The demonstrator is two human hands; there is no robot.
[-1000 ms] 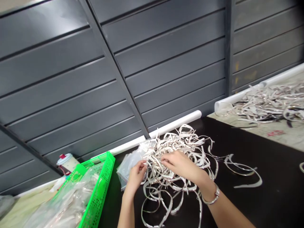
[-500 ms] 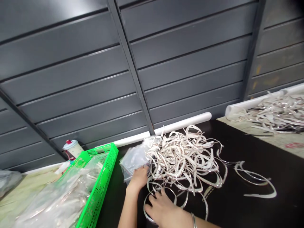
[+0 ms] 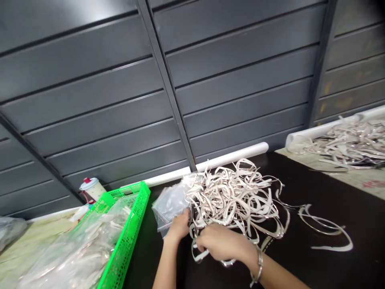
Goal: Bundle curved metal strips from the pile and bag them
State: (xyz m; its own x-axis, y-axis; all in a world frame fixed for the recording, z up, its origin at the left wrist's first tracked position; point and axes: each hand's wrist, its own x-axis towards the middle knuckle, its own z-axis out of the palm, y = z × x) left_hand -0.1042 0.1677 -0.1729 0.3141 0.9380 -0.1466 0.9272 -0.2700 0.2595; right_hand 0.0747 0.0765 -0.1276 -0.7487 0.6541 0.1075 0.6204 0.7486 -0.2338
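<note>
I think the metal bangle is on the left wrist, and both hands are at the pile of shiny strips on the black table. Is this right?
Not quite: the bangle is on the right wrist, not the left, as the head view shows. The rest stands: the left hand and right hand are at the pile of strips on the black table.

Grey metal panels (image 3: 90, 120) rise behind a black worktable (image 3: 345, 208).
</note>
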